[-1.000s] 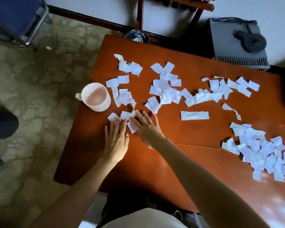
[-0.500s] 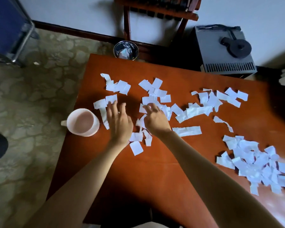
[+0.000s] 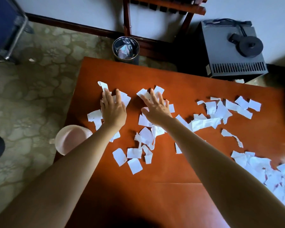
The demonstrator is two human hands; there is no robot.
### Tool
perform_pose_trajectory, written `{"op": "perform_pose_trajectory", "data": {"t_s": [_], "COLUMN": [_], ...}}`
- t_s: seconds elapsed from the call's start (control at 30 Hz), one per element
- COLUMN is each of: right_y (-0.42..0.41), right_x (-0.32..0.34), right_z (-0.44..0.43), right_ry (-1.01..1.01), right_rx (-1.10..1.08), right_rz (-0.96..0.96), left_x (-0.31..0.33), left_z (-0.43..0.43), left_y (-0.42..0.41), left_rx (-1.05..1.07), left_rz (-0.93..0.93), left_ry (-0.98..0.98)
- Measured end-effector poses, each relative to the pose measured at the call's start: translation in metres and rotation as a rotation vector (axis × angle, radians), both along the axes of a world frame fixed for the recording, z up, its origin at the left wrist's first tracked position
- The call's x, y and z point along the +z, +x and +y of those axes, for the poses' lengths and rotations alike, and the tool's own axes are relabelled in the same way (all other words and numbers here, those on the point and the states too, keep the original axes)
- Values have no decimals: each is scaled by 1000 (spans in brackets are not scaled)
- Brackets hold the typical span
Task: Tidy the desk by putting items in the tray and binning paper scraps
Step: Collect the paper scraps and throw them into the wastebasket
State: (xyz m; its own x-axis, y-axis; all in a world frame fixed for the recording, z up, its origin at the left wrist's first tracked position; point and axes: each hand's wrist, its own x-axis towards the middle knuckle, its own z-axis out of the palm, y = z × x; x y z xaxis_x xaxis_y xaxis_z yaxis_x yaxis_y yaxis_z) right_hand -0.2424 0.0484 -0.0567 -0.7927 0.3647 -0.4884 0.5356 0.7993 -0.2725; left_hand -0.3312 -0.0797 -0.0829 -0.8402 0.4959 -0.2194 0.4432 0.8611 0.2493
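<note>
L hand (image 3: 113, 111) flat on scraps (image 3: 124, 98) | R hand (image 3: 156, 111) same | long strip (image 3: 206, 123) lies L-R

person, head view. left forearm (image 3: 69, 162) bare over all its visible length, from the frame edge at 7 o'clock to the wrist; skin smooth. right forearm (image 3: 220, 170) likewise bare, from the 4 o'clock edge to the wrist. left hand (image 3: 113, 111) and right hand (image 3: 156, 111) bare, fingers slim. nails too small to judge. dark patch (image 3: 138, 223) at 6 o'clock, bottom edge: clothing or shadow, cannot tell.
</note>
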Motion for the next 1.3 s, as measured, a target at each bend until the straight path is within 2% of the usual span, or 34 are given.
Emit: {"op": "perform_pose_trajectory", "data": {"t_s": [0.2, 0.47, 0.57, 0.63, 0.8, 0.9, 1.2, 1.3], "right_y": [40, 110, 114, 111, 99, 97, 116, 130], "right_x": [-1, 1, 5, 8, 12, 12, 3, 3], "right_z": [-19, -57, -63, -65, -69, -70, -85, -88], "right_ry": [-22, 12, 10, 15, -2, -11, 11, 26], "right_rx": [33, 46, -16, -42, -37, -42, -31, -50], "right_rz": [50, 66, 92, 112, 61, 41, 99, 128], "left_x": [-1, 19, 30, 35, 20, 7, 11, 5], "left_z": [-23, -54, -54, -50, -48, -56, -76, -102], "left_y": [54, 116, 104, 89, 56, 48, 106, 122], "left_rx": [-131, -172, -82, 0, 160, 179, -87, -226], "left_rz": [-31, -32, 115, 142, -48, -110, -46, 106], "left_ry": [17, 37, 84, 136, 14, -23, 125, 94]}}
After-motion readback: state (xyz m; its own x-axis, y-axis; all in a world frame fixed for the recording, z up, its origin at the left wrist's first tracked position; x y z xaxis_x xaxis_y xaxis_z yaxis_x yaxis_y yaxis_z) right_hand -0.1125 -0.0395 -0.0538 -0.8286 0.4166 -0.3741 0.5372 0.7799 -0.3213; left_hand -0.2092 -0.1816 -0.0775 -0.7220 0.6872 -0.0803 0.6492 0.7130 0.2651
